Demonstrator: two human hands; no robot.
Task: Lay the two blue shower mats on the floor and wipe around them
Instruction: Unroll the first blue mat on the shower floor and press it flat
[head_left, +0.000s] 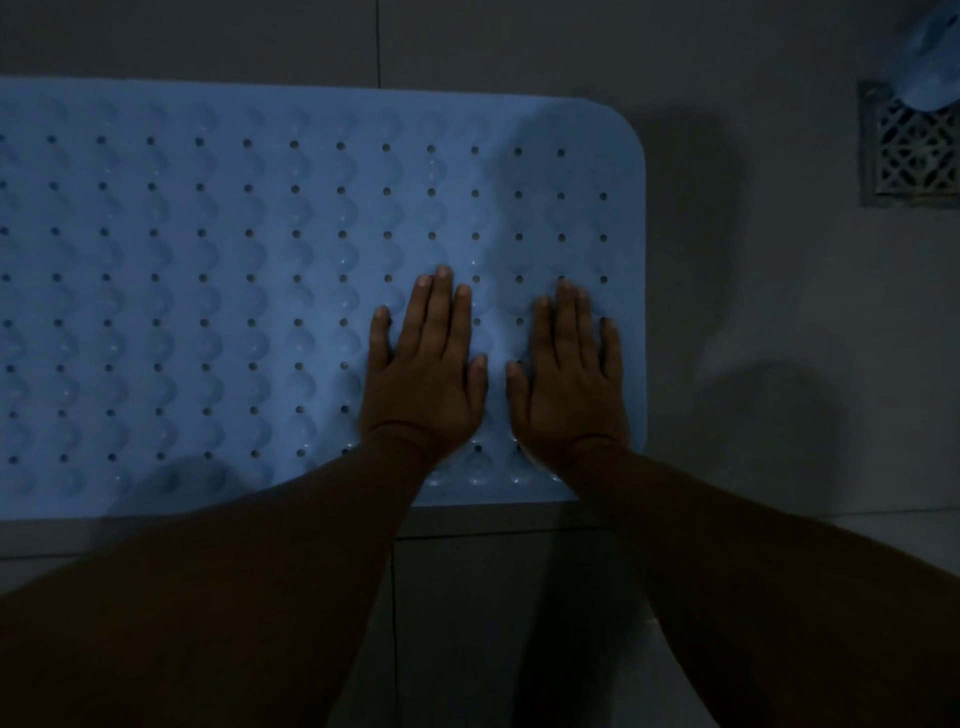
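Head view, dim light. Blue mat (208, 291) lies flat on the grey tiled floor (753, 364), long side running left to right; its left end runs out of frame, its rounded right end stops short of the floor drain (914, 150). Mat surface shows rows of small holes and raised bumps.

Left hand (423, 374) rests palm down on the mat, fingers straight and close together, thumb out to the side. It grips nothing. Right hand (569, 384) lies the same way just beside it, palm flat, fingers straight, thumb pointing toward the left hand; also gripping nothing. The two hands are apart, a narrow strip of mat between the thumbs. Both sit on the right part of the mat, nearer its near edge than its far edge; right hand is close to the mat's right border.

Both forearms come in from the bottom of frame and cross the mat's near edge.

Drain grate sits in the floor at upper right, well apart from the mat. A pale blue object (930, 57) overlaps the drain's top corner at the frame edge; cannot tell what it is. Tile joints run along the floor above and below the mat.
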